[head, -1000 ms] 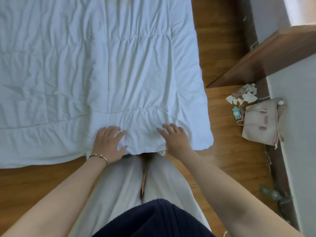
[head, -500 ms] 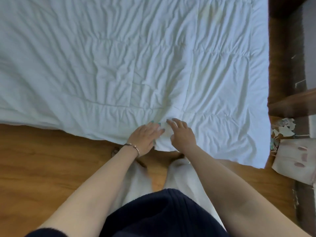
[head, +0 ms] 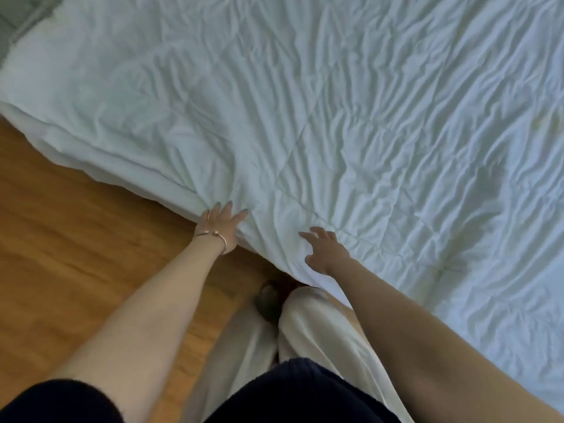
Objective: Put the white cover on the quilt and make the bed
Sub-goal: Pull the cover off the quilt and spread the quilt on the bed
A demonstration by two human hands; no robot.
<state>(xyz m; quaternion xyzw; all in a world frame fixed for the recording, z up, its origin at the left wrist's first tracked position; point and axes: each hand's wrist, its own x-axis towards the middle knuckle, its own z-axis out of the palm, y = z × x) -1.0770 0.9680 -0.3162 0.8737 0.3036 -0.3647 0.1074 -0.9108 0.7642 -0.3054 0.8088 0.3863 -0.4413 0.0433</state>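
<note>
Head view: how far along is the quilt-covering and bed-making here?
Looks done: the wrinkled white quilted quilt lies spread flat on the wooden floor. In hand: both hands rest with fingers spread at its near edge, left hand and right hand. Left: no separate cover or made bed is visible, so covering and bed-making seem still to come.

Quilt (head: 351,123): matt white cloth, stitched, heavily creased. Floor (head: 76,239), lower left: smooth wood w/ slight sheen. Bracelet (head: 213,236): shiny metal.
</note>
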